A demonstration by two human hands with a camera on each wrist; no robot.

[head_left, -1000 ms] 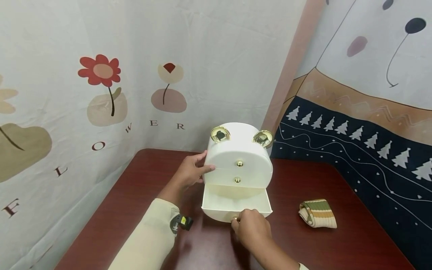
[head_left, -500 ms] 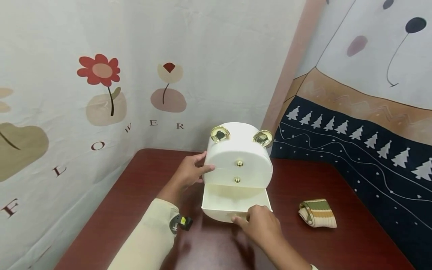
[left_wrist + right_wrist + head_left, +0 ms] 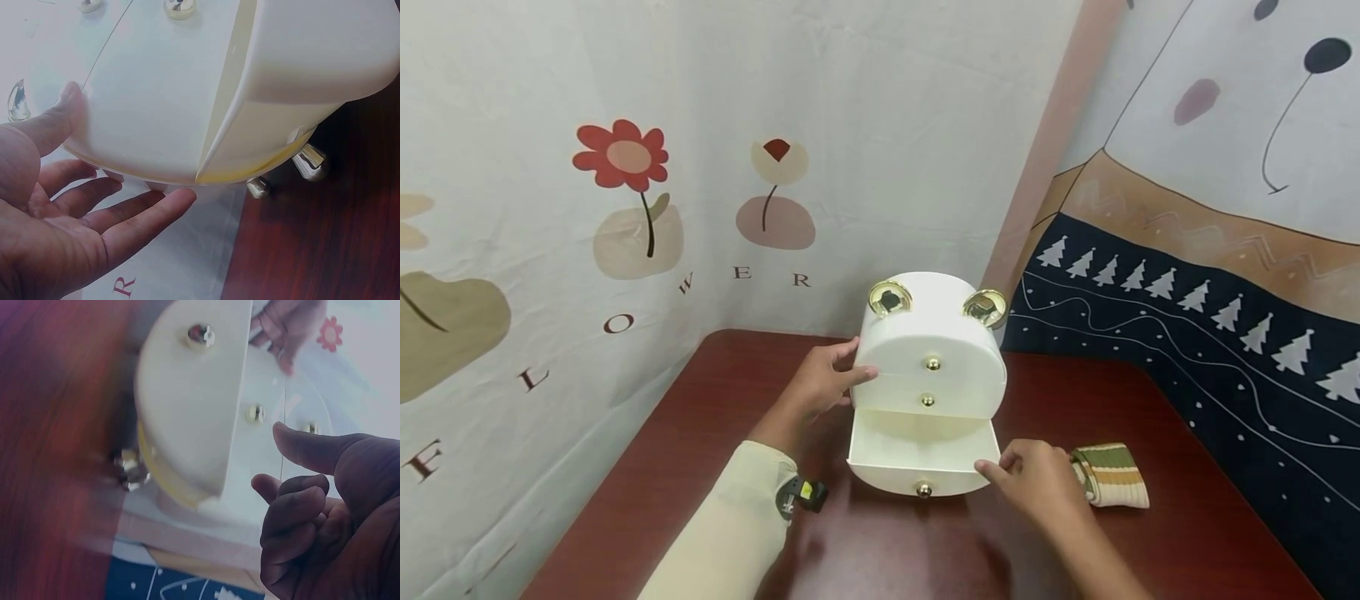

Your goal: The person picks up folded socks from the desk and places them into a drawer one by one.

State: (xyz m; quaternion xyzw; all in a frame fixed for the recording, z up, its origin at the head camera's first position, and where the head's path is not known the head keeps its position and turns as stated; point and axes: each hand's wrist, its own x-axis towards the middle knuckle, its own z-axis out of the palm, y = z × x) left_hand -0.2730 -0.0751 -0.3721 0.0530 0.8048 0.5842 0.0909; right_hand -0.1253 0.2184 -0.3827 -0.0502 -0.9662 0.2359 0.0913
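Note:
A white rounded drawer box (image 3: pixel 928 350) with gold knobs and two gold-rimmed round ornaments stands on the table. Its bottom drawer (image 3: pixel 925 437) is pulled out, and no item shows inside. At the box's left side is my left hand (image 3: pixel 823 379), its thumb on the front face and its relaxed fingers along the side wall, as the left wrist view (image 3: pixel 94 212) also shows. My right hand (image 3: pixel 1041 483) is off the drawer knob (image 3: pixel 923 489), near the drawer's right front corner, fingers loosely bent and holding nothing.
A folded striped cloth (image 3: pixel 1116 475) in green, orange and cream lies just right of my right hand. The reddish-brown table (image 3: pixel 700 500) meets a printed flower curtain (image 3: pixel 880 125) behind and a dark tree-patterned curtain (image 3: pixel 1187 358) on the right.
My right hand has let go of the bottom drawer's knob and moved right, towards the striped cloth. The drawer stays pulled out, and my left hand keeps its place.

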